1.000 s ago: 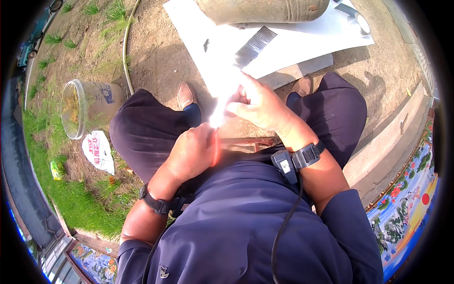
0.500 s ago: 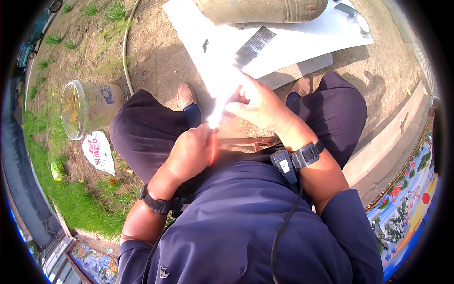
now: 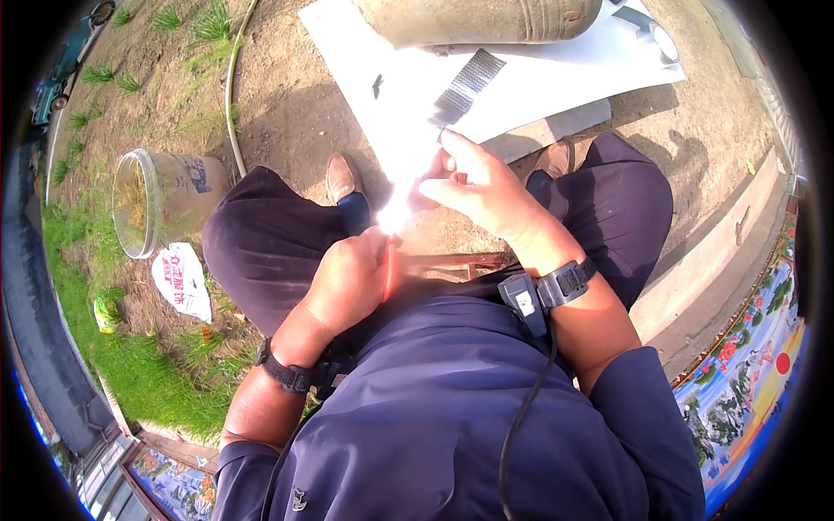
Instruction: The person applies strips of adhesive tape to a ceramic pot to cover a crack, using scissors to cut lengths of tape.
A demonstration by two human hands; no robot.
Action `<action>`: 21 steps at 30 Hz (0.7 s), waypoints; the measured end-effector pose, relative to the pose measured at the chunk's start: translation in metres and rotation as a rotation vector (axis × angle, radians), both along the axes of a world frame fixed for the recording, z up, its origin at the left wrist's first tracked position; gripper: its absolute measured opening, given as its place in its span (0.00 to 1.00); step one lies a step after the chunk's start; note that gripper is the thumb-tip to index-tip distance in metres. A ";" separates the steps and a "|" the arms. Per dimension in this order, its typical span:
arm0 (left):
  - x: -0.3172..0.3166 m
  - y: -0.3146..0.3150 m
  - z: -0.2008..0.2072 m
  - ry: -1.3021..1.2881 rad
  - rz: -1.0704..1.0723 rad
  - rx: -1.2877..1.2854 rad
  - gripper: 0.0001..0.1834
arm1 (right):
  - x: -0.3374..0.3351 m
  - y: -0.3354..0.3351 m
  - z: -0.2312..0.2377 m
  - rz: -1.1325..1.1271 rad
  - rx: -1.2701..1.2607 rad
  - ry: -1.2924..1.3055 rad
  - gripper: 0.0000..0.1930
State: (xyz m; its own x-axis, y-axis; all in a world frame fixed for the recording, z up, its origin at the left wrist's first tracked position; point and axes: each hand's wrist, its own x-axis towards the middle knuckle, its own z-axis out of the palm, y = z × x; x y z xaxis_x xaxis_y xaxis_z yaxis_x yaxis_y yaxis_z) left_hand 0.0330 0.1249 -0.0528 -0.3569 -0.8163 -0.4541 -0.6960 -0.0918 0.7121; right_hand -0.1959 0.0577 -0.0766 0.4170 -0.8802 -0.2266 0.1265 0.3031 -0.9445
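Note:
My left hand [image 3: 347, 276] is closed in front of my lap, around something that glare hides; an orange-red edge [image 3: 391, 271] shows along its inner side. Farther out and to the right, my right hand [image 3: 486, 187] has its fingers curled and pressed together, with the index fingertip pointing away from me. White glare washes out the space between both hands, so what they hold cannot be made out. Just beyond the right fingertips, a dark strip with a shiny textured surface [image 3: 470, 85] lies on a white board [image 3: 539, 82]. A small dark piece [image 3: 377, 86] lies left of it.
A large grey-brown rounded vessel [image 3: 486, 22] lies at the board's far side, with a roll of tape [image 3: 665, 43] to its right. On my left are a clear plastic bucket [image 3: 187, 187], a white bag [image 3: 182, 285] and a hose [image 3: 230, 95]. A concrete curb [image 3: 712, 252] runs along the right.
My right hand has shifted slightly, its index finger a little more curled. My left hand stays nearly in place. The glare over the strip has shrunk a little, showing more of it.

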 end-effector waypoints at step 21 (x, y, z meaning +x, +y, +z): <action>-0.006 -0.003 0.015 -0.111 -0.039 -0.074 0.18 | -0.005 -0.003 -0.001 -0.005 -0.015 0.088 0.30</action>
